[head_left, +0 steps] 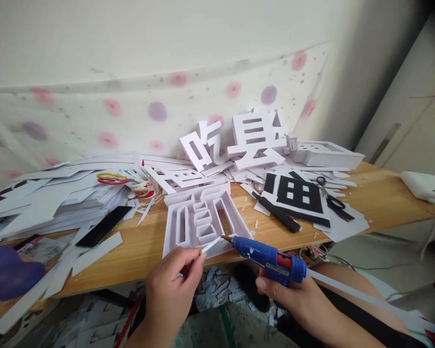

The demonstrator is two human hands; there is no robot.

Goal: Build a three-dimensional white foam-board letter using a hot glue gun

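White flower-print sheet (132, 118) covers the lower pale wall (166, 38) behind the light-brown wooden table (369, 198) (white scraps (223, 287) below), white box-walled letter form (205, 231) at its front edge, person's left hand (174, 282) pinching thin white strip (212, 245), right hand (297, 297) gripping blue plastic glue gun (259, 253).

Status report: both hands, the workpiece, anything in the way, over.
Left hand pinching white strip. Right hand gripping blue glue gun, nozzle at strip's end. White hollow piece ahead. Dark tool right of it, clear of hands.
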